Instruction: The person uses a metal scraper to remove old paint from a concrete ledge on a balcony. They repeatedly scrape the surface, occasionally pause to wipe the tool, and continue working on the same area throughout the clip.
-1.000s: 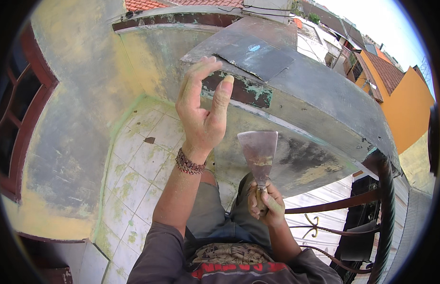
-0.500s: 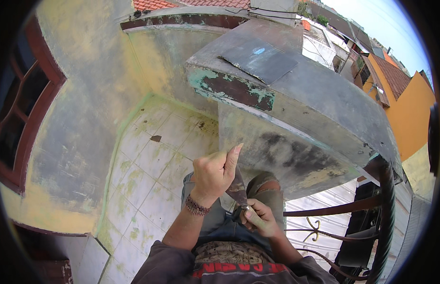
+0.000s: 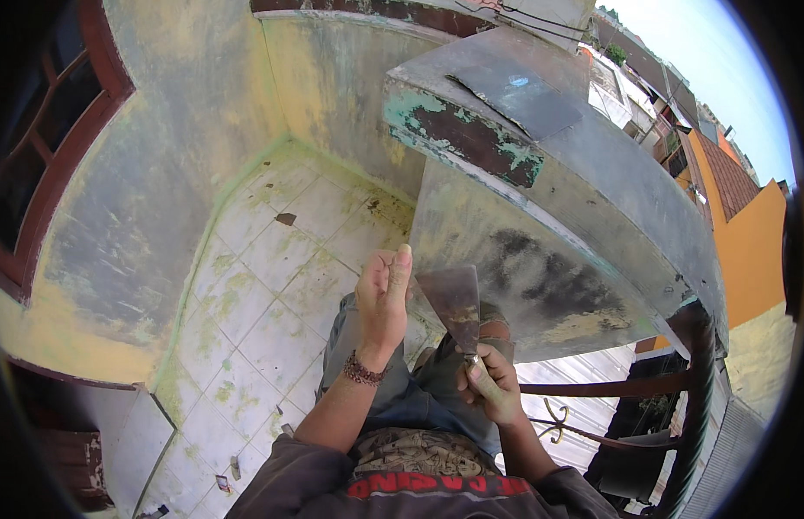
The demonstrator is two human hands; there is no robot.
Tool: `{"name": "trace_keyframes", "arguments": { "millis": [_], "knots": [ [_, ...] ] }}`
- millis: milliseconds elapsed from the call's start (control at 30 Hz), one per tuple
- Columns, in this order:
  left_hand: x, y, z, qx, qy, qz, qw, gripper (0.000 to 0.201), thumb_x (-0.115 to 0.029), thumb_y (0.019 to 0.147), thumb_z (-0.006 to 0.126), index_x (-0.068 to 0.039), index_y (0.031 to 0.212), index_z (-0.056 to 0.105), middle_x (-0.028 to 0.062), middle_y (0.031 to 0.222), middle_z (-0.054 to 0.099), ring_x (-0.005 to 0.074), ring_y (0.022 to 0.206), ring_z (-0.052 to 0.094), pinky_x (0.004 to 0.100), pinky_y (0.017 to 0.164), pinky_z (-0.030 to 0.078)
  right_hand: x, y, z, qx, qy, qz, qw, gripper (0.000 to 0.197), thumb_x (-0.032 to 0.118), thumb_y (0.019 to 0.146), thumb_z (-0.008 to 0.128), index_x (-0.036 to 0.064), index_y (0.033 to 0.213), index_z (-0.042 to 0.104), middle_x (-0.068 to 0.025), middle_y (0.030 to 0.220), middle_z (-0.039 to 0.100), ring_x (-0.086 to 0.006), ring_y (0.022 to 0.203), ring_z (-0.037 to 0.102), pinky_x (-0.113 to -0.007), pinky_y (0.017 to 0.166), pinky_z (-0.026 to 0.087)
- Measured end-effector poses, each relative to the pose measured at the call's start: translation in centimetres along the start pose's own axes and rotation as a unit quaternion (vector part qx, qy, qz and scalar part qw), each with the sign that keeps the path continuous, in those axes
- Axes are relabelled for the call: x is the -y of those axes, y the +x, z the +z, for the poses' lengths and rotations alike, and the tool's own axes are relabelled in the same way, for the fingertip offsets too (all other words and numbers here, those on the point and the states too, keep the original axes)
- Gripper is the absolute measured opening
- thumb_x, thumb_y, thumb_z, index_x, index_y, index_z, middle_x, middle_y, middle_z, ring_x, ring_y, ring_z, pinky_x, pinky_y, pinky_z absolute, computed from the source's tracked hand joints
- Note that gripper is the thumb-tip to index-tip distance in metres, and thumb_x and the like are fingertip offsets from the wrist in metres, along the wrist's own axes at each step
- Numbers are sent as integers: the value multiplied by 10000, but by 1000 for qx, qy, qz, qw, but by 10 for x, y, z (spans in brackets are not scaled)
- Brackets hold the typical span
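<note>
One scraper (image 3: 463,322) within the right fingers (image 3: 499,365), blade (image 3: 452,296) beyond them.

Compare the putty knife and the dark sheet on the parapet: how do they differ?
Shape: the putty knife flares into a fan-like blade; the dark sheet is roughly four-sided.
Place: the putty knife is held in the right grip; the dark sheet lies on the parapet.
Marks: the putty knife looks brownish-stained; the dark sheet has a pale blue smudge.
Shared: broad, flat faces.

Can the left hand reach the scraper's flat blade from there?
Probably yes: the left hand is right beside the scraper's blade, nothing seems to block it, and the right hand grips only the handle end.
</note>
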State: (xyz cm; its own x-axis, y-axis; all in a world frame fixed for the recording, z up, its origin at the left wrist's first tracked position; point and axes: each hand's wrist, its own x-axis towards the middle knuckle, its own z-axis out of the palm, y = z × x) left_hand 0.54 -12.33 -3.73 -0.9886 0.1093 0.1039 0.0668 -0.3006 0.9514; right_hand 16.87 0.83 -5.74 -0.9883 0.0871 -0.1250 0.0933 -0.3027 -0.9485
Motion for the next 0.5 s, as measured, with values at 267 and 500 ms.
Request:
{"name": "trace_keyframes", "arguments": {
  "millis": [267,500],
  "knots": [
    [11,7,73,301,-126,-58,943,329,-348,1023,421,-33,1046,515,48,917,614,144,804,639,231,697,507,13,27,17,-79,74,-159,981,426,289,985,502,51,1311,369,-63,785,525,-96,513,485,-211,413,385],
    [14,15,100,317,-174,-98,927,279,-305,1008,494,-56,896,555,-50,781,536,33,610,462,194,540,387,14,60,3,-147,57,-236,959,394,324,1002,441,37,1272,427,-47,699,507,-72,456,424,-198,382,325]
  ]
}}
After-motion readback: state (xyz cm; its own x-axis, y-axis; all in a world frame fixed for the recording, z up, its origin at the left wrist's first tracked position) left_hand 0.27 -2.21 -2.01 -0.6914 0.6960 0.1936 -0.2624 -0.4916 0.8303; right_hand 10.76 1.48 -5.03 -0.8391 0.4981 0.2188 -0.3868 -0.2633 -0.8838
